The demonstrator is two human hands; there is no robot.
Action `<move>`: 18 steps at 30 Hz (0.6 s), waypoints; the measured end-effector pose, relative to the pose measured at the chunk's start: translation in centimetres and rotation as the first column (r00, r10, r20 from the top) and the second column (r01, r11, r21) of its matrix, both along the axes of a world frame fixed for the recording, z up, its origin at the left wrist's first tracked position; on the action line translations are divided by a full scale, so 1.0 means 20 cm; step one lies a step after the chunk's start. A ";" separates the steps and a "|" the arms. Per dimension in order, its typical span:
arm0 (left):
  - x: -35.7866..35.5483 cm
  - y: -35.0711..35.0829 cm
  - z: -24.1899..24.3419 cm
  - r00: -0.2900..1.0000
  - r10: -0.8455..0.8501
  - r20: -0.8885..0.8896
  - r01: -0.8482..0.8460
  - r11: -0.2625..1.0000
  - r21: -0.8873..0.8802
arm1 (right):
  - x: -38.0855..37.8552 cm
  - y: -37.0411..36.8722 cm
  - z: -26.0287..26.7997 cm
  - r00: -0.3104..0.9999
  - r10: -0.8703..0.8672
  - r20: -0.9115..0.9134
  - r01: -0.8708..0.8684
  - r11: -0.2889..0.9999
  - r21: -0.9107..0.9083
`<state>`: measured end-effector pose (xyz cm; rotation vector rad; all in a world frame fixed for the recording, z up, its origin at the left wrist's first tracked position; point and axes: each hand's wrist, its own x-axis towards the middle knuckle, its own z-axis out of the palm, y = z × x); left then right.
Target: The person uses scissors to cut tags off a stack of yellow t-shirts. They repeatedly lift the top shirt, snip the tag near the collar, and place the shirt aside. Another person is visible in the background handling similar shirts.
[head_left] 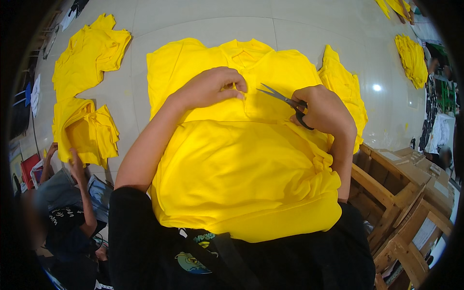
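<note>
A yellow collared shirt (239, 159) lies spread before me, its collar at the far side and its lower part bunched against my body. My left hand (214, 87) is over the button placket (250, 87), thumb and index finger curled close together; whether they pinch a thread or a bit of cloth is too small to tell. My right hand (324, 108) holds scissors (281, 96) with black handles. Their blades are parted and point left toward the placket, a short way from my left fingertips. More yellow shirts lie partly under the right side of this one.
Folded yellow shirts (90, 54) lie at the left on the pale tiled surface (246, 21). A co-worker's hands (77, 165) handle another yellow garment (83, 134). At the right stand wooden frames (380, 192) and cardboard boxes (413, 166), with a yellow pile (411, 59) beyond.
</note>
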<state>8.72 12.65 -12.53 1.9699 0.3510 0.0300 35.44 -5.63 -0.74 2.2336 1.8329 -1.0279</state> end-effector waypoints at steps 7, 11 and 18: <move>0.02 -0.02 -0.04 0.988 -0.156 -0.019 0.154 0.941 0.301 | -0.01 0.02 0.02 1.000 0.007 0.007 -0.007 1.000 -0.022; 0.01 -0.01 0.01 1.000 -0.016 -0.004 0.016 0.998 0.064 | -0.01 0.01 0.01 1.000 0.022 0.008 -0.021 0.999 -0.049; 0.02 -0.02 0.05 0.997 -0.004 -0.078 0.000 0.999 -0.046 | -0.04 0.00 0.01 0.996 0.086 -0.013 -0.086 0.996 -0.017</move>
